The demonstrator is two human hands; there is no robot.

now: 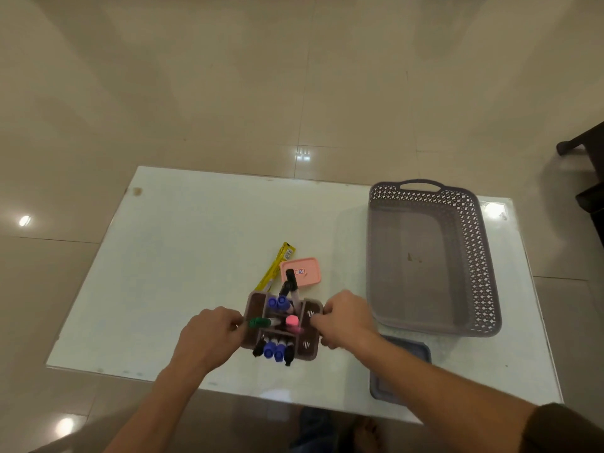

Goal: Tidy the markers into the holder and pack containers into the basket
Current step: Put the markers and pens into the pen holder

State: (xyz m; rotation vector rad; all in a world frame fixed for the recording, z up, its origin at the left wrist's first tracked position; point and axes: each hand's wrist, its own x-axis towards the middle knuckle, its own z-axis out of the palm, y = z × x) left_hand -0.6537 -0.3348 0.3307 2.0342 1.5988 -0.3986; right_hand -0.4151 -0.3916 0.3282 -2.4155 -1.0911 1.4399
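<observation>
A mauve compartmented marker holder (311, 344) stands near the table's front, filled with blue, black and pink capped markers. My left hand (209, 335) pinches a green marker (260, 322) at the holder's left side, its cap over a middle compartment. My right hand (346, 318) grips the holder's right rim. Behind the holder lie a pink lidded container (302, 271) and a yellow packet (277, 269). A grey perforated basket (483, 256) sits to the right, with nothing in it. A blue-grey container (411, 354) lies in front of the basket, partly under my right forearm.
The white glass-topped table (183, 256) stands on a glossy beige tiled floor. Dark furniture legs (575, 145) show at the far right. My feet are seen below the table's front edge.
</observation>
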